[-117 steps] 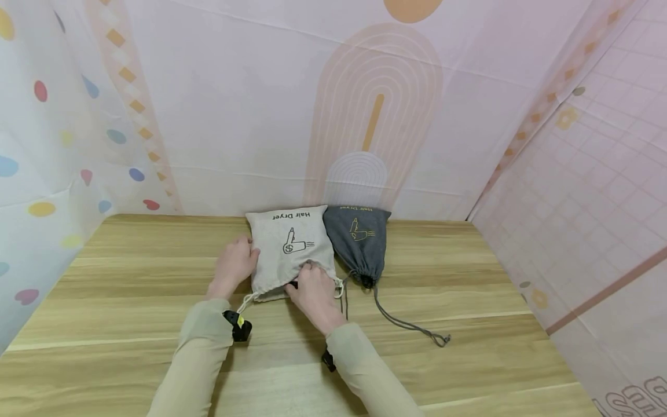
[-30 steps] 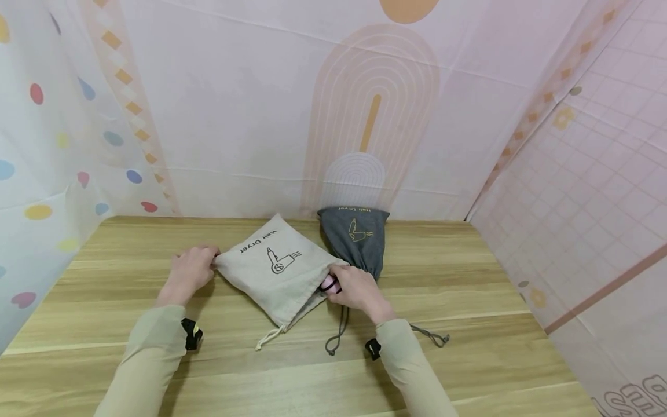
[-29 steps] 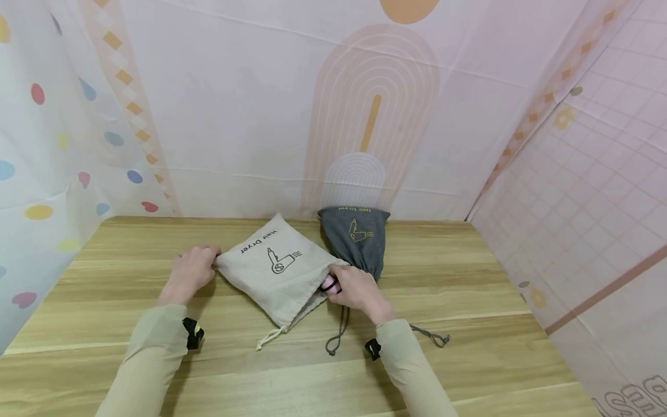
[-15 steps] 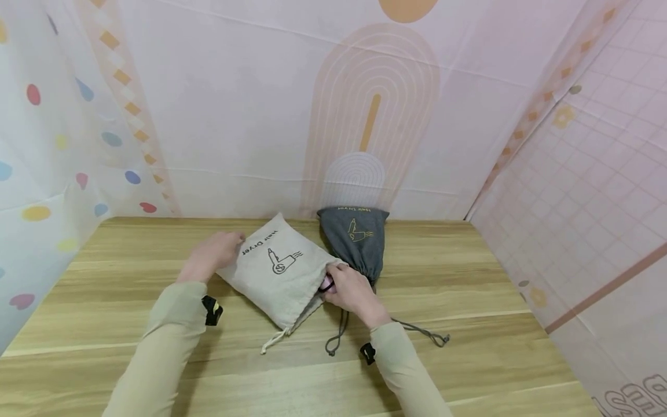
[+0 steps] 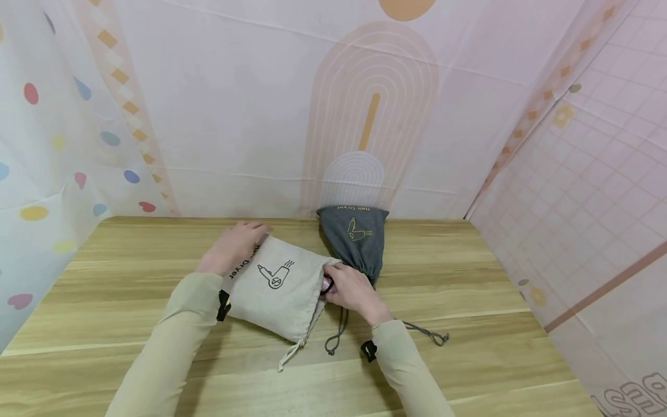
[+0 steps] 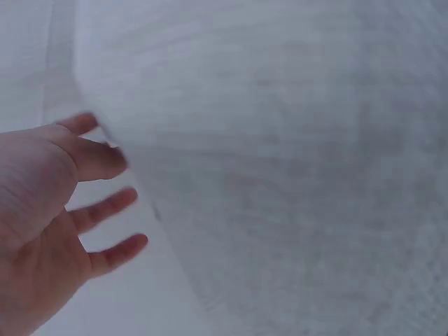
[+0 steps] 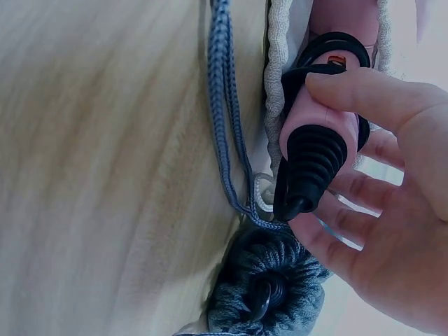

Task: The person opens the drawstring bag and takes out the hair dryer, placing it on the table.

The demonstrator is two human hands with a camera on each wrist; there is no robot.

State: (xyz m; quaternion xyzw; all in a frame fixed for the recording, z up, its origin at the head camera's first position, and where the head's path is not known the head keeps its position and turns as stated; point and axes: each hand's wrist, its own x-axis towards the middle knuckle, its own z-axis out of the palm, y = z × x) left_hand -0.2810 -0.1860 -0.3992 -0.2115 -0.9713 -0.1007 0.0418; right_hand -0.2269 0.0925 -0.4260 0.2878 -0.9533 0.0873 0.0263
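A beige drawstring bag (image 5: 299,301) printed "Hair Dryer" lies slanted on the table, its mouth facing right. My left hand (image 5: 237,246) is at its far left edge; in the left wrist view the thumb and a finger pinch the cloth edge while the other fingers are spread. My right hand (image 5: 354,289) is at the bag's mouth. In the right wrist view it holds the handle end of a pink hair dryer (image 7: 308,115), thumb on top and fingers behind. A black cord is wound round the handle. The rest of the hair dryer is hidden inside the bag.
Behind my right hand a dark grey drawstring bag (image 5: 359,249) lies gathered shut, with a hair dryer print. Its grey cords (image 5: 429,336) trail over the wooden table (image 5: 469,370). Patterned cloth hangings (image 5: 234,116) stand behind the table and at both sides.
My left hand has moved from the bag's left corner to its far edge. The beige bag has turned and come nearer. My right hand has stayed at the hair dryer's handle over the last second.
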